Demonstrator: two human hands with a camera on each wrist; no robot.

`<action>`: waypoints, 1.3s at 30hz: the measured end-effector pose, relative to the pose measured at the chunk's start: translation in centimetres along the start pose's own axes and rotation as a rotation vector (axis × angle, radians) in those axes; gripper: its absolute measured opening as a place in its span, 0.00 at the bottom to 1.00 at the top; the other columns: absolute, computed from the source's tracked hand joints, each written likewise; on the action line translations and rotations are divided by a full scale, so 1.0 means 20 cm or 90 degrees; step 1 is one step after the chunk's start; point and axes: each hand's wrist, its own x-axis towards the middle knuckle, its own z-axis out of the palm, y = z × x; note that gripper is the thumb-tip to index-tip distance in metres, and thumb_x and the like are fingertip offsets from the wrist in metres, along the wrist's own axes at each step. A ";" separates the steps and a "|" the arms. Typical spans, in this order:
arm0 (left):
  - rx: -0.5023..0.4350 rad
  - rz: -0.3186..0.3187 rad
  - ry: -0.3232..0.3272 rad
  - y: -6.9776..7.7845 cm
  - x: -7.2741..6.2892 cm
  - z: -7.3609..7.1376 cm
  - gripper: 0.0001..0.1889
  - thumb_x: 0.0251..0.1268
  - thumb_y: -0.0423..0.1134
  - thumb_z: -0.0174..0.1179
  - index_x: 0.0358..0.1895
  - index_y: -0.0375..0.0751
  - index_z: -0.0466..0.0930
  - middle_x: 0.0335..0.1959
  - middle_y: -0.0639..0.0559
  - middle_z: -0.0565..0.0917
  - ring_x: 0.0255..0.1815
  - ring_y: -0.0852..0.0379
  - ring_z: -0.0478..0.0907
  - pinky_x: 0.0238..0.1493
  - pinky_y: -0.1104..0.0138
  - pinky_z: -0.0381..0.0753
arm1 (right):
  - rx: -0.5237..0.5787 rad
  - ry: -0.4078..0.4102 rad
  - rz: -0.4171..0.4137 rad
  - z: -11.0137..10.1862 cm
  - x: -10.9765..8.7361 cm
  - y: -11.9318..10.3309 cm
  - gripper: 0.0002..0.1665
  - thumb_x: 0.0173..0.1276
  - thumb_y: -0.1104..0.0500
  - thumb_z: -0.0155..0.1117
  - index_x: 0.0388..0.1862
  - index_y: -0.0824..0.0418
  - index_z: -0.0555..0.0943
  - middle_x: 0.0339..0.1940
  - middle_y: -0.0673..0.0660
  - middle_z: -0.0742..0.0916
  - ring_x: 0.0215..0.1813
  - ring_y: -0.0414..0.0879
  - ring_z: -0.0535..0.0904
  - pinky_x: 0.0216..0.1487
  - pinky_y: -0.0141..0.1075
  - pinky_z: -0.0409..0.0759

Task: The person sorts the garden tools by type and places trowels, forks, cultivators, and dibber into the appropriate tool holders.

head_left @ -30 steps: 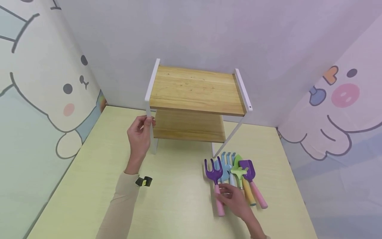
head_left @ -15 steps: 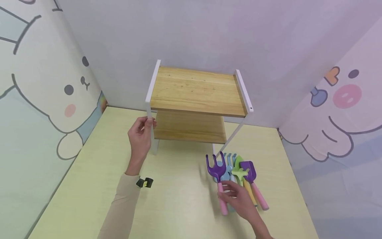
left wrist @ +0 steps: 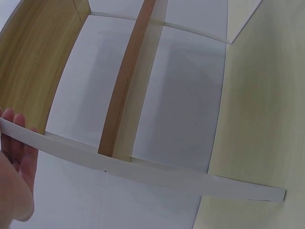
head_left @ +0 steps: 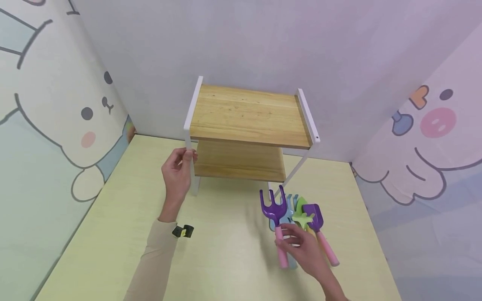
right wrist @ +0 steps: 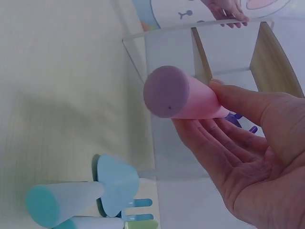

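My left hand (head_left: pixel 177 171) grips the white left front leg of a small two-tier shelf (head_left: pixel 248 115) with wooden boards. In the left wrist view its fingers (left wrist: pixel 18 138) wrap that white metal bar. My right hand (head_left: pixel 306 251) pinches the pink handle (head_left: pixel 281 251) of a toy hand fork with purple prongs (head_left: pixel 274 211). The right wrist view shows the handle's round end (right wrist: pixel 166 92) between thumb and fingers, raised above the table. The fork points toward the shelf and overlaps its right front leg in the head view.
Several other toy garden tools lie right of the fork: a blue rake (head_left: pixel 290 205), a green-headed tool (head_left: pixel 301 205) and a purple shovel (head_left: pixel 314 215) with a pink handle. A light blue spade (right wrist: pixel 116 183) lies there too. Cartoon-printed cloth walls (head_left: pixel 421 138) enclose the pale table (head_left: pixel 222 259).
My right hand has lifted the fork off the table, moving it slightly forward and right, and its shadow has spread away. My left hand stays on the shelf leg.
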 end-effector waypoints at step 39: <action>0.018 -0.009 0.005 0.01 -0.01 0.01 0.11 0.78 0.31 0.57 0.44 0.22 0.80 0.35 0.45 0.85 0.37 0.58 0.83 0.46 0.72 0.85 | -0.028 0.016 -0.157 -0.11 0.07 -0.38 0.24 0.65 0.64 0.76 0.60 0.63 0.82 0.49 0.56 0.90 0.46 0.43 0.88 0.42 0.38 0.90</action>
